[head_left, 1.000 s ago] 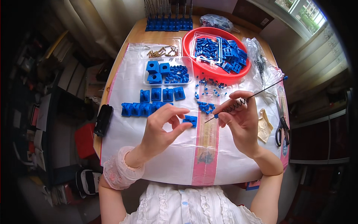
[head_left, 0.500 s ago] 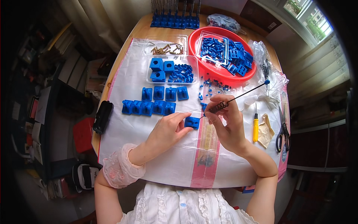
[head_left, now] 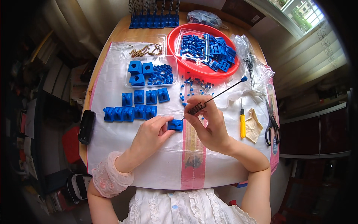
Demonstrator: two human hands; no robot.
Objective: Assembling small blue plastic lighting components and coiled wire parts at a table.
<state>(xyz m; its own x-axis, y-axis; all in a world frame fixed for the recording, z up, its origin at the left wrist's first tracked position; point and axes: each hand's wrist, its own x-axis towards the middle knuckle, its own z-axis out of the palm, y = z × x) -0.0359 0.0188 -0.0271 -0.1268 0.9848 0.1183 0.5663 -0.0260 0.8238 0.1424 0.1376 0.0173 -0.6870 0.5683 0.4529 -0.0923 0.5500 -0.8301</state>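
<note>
L hand pinches blue plastic block, 12 o'clk from wearer on white plastic sheet, & R hand grips black coiled metal spring w/ thin blue-tipped black rod at block's 2 o'clk, w/ yellow-handled screwdriver at 3 & round red plastic basin at 1.

Block: blue, with a rectangular base and a raised part along its middle; it sits near the centre of the view, its left side partly hidden. Rod: thin, straight and dark, slanting from lower left to upper right, its lower end at the block's right side; whether they touch cannot be told. Spring: dark coils around the rod's lower half, partly hidden. Knob: blue, on the rod's upper tip.
</note>
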